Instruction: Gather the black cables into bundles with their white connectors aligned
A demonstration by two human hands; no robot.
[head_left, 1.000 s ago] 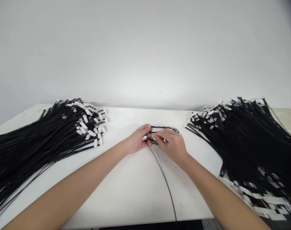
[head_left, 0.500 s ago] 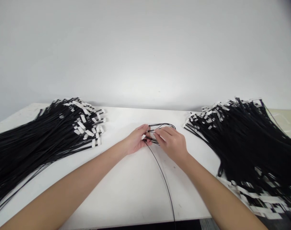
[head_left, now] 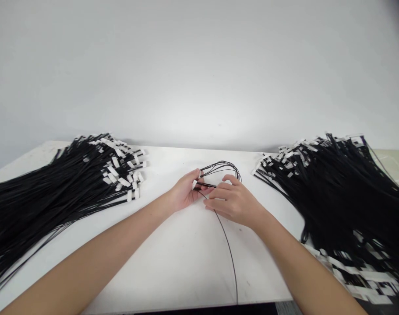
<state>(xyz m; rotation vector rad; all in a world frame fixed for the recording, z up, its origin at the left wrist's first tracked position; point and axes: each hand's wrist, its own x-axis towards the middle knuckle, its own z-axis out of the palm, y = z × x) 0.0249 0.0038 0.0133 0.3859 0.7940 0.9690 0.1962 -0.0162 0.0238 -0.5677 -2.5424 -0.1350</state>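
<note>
Thin black cables form a loop at the middle of the table, with a white connector at the near end. My left hand is closed around the cable ends beside that connector. Curled against the near side of the loop, my right hand has its fingers bent at the black strands; what lies between its fingertips is hidden. One loose strand runs from under the fingers down to the table's front edge.
A large pile of black cables with white connectors lies on the left. Another such pile covers the right side, with white ends at its back and front. The white table meets a pale wall behind.
The loop has opened wider and risen a little on its far side. My right hand has shifted slightly nearer, its fingers now lower along the strands; my left hand keeps its hold.
</note>
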